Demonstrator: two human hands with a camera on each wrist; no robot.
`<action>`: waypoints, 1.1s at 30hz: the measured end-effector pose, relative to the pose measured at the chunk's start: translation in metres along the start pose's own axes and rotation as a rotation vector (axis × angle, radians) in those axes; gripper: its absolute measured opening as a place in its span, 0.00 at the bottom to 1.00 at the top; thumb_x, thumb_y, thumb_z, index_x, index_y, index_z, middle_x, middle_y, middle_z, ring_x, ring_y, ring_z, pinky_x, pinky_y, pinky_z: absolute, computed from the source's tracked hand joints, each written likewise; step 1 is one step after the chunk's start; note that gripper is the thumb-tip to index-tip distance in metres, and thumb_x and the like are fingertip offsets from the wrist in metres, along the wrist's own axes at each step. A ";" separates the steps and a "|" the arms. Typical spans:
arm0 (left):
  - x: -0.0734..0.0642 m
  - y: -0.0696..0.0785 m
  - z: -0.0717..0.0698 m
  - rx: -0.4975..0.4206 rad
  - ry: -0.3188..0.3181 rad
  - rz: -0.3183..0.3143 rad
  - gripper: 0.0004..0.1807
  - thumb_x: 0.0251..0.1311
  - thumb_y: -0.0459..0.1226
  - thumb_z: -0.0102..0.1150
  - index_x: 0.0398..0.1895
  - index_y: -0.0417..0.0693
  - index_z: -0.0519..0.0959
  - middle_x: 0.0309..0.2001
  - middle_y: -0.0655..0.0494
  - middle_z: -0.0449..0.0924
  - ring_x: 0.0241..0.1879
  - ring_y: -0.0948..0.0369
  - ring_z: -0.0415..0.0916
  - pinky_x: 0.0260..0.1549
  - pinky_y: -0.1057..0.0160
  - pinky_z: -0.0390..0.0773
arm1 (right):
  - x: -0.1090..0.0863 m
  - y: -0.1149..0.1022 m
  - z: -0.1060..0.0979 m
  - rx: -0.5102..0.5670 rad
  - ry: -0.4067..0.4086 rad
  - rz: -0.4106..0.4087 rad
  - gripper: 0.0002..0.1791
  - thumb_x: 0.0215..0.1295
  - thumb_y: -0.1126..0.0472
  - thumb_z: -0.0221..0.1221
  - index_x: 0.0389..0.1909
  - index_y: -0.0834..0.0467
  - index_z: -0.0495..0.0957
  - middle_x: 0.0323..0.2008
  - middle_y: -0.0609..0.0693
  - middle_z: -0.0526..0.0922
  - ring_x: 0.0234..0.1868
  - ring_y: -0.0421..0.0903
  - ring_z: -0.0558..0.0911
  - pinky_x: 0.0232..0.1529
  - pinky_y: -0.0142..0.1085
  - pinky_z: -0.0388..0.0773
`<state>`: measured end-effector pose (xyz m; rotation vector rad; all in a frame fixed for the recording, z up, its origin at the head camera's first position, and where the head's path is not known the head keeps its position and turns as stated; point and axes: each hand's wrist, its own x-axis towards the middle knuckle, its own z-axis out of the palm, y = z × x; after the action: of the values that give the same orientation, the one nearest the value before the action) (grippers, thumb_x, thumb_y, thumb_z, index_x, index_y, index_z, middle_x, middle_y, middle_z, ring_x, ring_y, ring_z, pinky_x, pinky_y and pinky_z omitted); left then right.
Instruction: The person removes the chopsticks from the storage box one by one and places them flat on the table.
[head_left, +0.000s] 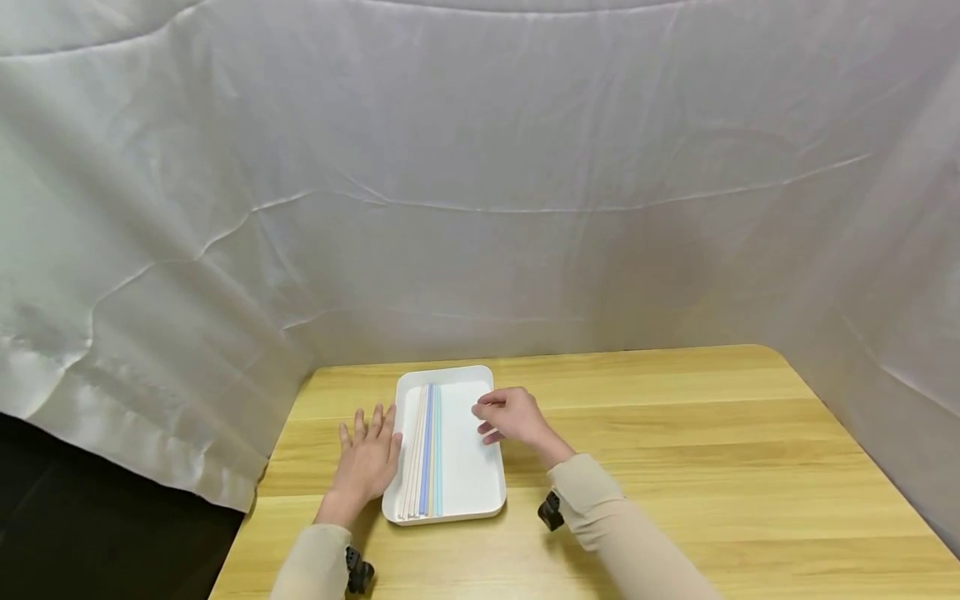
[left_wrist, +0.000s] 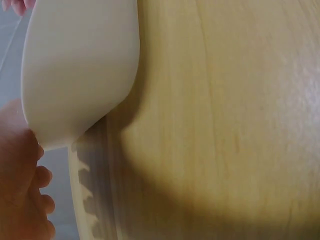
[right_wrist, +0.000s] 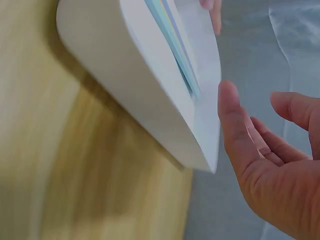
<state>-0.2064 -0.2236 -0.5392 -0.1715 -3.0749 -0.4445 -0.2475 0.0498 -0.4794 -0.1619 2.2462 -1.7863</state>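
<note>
A white rectangular tray (head_left: pixel 468 471) lies toward the left of the wooden table. Several long, thin pastel sticks (head_left: pixel 427 450), in pinkish, blue, yellow and teal, run lengthwise side by side along its left half. At the tray's left side is my left hand (head_left: pixel 367 462), fingers spread, with the thumb right at the rim in the left wrist view. My right hand (head_left: pixel 517 417) hovers by the right rim, its fingers loosely bent and nothing between thumb and forefinger. From the right wrist, a gap shows between the thumb (right_wrist: pixel 295 107) and the fingers.
The wooden table (head_left: pixel 712 467) extends far to the right of the tray. A grey-white curtain (head_left: pixel 480 250) hangs behind the table and along both sides. Black wrist cameras sit below the sleeves, one at the left wrist (head_left: pixel 360 571) and one at the right wrist (head_left: pixel 551 511).
</note>
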 end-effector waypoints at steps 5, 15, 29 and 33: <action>0.000 0.000 0.001 0.006 0.003 -0.004 0.32 0.85 0.45 0.35 0.85 0.44 0.52 0.83 0.34 0.51 0.81 0.27 0.42 0.75 0.22 0.38 | 0.000 0.007 0.018 0.018 -0.050 0.057 0.18 0.73 0.65 0.63 0.55 0.75 0.81 0.48 0.73 0.87 0.38 0.60 0.92 0.36 0.43 0.91; -0.004 0.000 0.002 0.016 0.016 -0.018 0.32 0.84 0.45 0.37 0.85 0.45 0.54 0.82 0.32 0.53 0.81 0.27 0.43 0.75 0.22 0.40 | -0.006 0.020 0.051 -0.029 -0.094 0.102 0.18 0.70 0.66 0.66 0.55 0.74 0.81 0.39 0.66 0.90 0.33 0.58 0.92 0.34 0.43 0.91; -0.002 0.004 0.004 -0.011 0.007 -0.042 0.32 0.84 0.45 0.37 0.85 0.46 0.53 0.82 0.30 0.51 0.82 0.29 0.42 0.76 0.23 0.39 | -0.005 0.033 0.068 -0.038 -0.033 0.165 0.10 0.67 0.69 0.67 0.45 0.71 0.85 0.28 0.62 0.88 0.18 0.40 0.82 0.27 0.38 0.89; -0.002 0.005 0.003 -0.017 0.011 -0.044 0.32 0.84 0.45 0.37 0.85 0.46 0.54 0.82 0.29 0.51 0.82 0.29 0.43 0.76 0.23 0.40 | -0.005 0.033 0.072 -0.046 -0.018 0.182 0.07 0.66 0.70 0.68 0.41 0.70 0.85 0.23 0.61 0.87 0.15 0.39 0.80 0.24 0.38 0.88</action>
<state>-0.2043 -0.2185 -0.5408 -0.1022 -3.0704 -0.4715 -0.2207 -0.0087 -0.5255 0.0167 2.2126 -1.6341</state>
